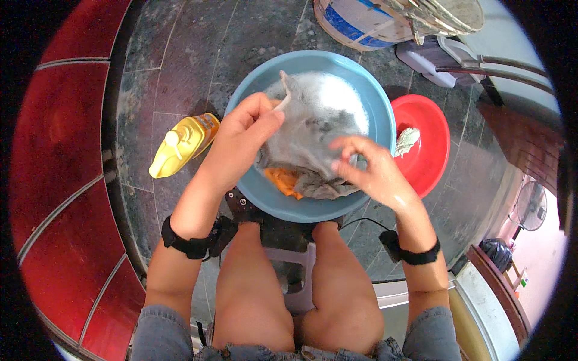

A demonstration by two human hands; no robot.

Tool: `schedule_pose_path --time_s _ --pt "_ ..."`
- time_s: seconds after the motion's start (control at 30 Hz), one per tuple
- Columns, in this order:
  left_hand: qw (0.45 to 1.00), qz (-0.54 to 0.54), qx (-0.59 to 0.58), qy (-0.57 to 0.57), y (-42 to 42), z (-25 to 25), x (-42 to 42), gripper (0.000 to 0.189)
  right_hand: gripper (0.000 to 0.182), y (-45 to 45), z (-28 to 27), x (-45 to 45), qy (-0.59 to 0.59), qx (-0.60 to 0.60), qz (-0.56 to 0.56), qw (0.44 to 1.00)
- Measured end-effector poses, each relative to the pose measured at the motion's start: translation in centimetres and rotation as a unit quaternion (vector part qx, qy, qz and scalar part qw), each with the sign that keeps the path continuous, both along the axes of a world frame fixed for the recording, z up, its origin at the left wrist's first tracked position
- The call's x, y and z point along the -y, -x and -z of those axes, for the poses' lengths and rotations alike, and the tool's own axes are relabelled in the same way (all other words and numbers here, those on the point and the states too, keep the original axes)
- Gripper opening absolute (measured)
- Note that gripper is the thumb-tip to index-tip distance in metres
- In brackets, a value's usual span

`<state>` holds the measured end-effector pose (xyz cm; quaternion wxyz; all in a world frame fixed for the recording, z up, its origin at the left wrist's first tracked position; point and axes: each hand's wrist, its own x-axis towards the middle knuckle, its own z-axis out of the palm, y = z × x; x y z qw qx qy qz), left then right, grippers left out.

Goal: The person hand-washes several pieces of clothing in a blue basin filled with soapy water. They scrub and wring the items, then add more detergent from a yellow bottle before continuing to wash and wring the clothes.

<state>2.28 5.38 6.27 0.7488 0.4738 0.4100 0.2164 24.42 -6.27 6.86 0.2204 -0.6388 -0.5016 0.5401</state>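
Observation:
A large blue plastic basin [311, 214] stands on the floor between my feet, with sudsy water [339, 92] and wet cloth in it. My left hand [246, 137] pinches the raised edge of a grey cloth [300, 135] between thumb and fingers, above the basin's left side. Over the right side hovers my right hand [370, 169], fingers bent and apart, with nothing seen between them; it is slightly blurred. An orange cloth [284, 182] shows under the grey one near the basin's front. What lies deeper in the water is hidden.
Left of the basin stands a yellow plastic bottle [180, 142] with a pump top. A red basin [435, 149] holding a pale green cloth or scrubber [407, 141] adjoins on the right. Behind are a white and blue bucket [356, 22] and a grey plastic item [424, 63]. Red panels [67, 135] line the left.

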Motion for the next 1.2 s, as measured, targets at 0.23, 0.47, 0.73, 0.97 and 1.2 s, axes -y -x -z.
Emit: schedule_pose_path --time_s 0.23,0.47,0.73,0.97,1.2 --pt "0.997 -0.021 0.062 -0.046 0.8 -2.4 -0.3 0.019 0.059 1.4 7.6 -2.0 -0.114 0.139 -0.045 0.983" --pt "0.995 -0.076 -0.046 -0.036 1.8 -0.7 -1.1 0.018 0.053 -1.2 5.2 -1.5 -0.014 -0.046 0.020 0.999" --pt "0.937 0.218 -0.225 -0.153 1.6 2.9 0.7 0.023 0.044 -2.1 3.7 0.4 -0.006 0.013 0.072 0.997" --pt "0.887 0.330 -0.247 -0.207 1.7 4.1 2.5 0.024 0.040 -2.4 4.6 2.2 -0.054 0.188 -0.002 0.981" --pt "0.861 0.348 -0.293 -0.229 1.6 3.7 2.4 0.020 0.039 -2.8 5.2 2.3 -0.060 0.153 0.017 0.986"
